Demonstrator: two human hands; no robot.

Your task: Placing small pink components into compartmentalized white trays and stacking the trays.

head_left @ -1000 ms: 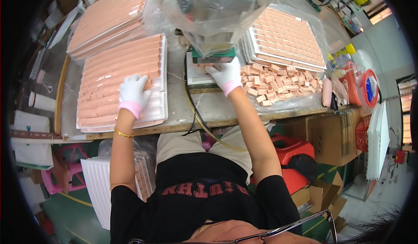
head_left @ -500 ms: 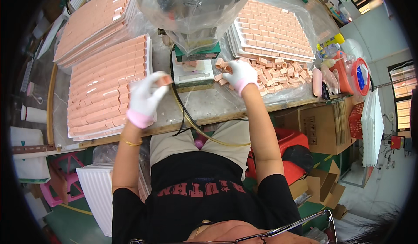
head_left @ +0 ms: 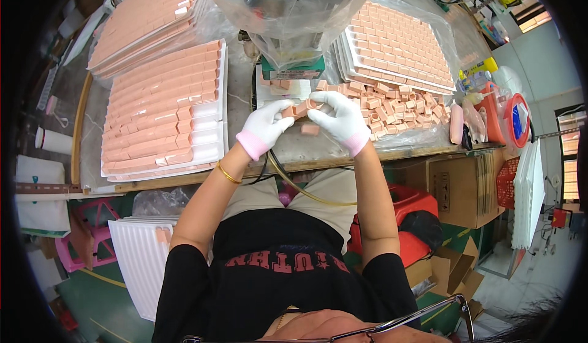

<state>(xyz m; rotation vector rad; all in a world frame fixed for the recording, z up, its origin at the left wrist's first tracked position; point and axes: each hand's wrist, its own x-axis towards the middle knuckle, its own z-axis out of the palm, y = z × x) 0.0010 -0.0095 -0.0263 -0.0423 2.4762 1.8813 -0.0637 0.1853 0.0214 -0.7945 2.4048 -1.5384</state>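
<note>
Both of my hands wear white gloves with pink cuffs and meet at the table's middle, in front of a plastic-draped machine (head_left: pixel 291 27). My left hand (head_left: pixel 264 127) pinches a small, pink, hollow block-shaped piece (head_left: pixel 290 112) by its end. Fingertips of my right hand (head_left: pixel 340 122) close on another pink piece (head_left: pixel 308 105), right against the first; whether the two are joined I cannot tell. Just below them a loose pink piece (head_left: pixel 310 129) lies on the table. Beside my right hand spreads a heap of similar pink pieces (head_left: pixel 392 110).
On the left stands a white ridged tray (head_left: pixel 209 136) with rows of pink pieces, its right part bare. Stacked filled trays (head_left: pixel 144 21) lie behind it, another stack (head_left: pixel 401 43) at the back right. A red basin (head_left: pixel 517 119) stands at the far right; a hose (head_left: pixel 288 187) loops over the front edge.
My left hand has come right from beside the left tray to the middle, carrying its piece. My right hand has left the heap's edge and met it there. The view has shifted slightly.
</note>
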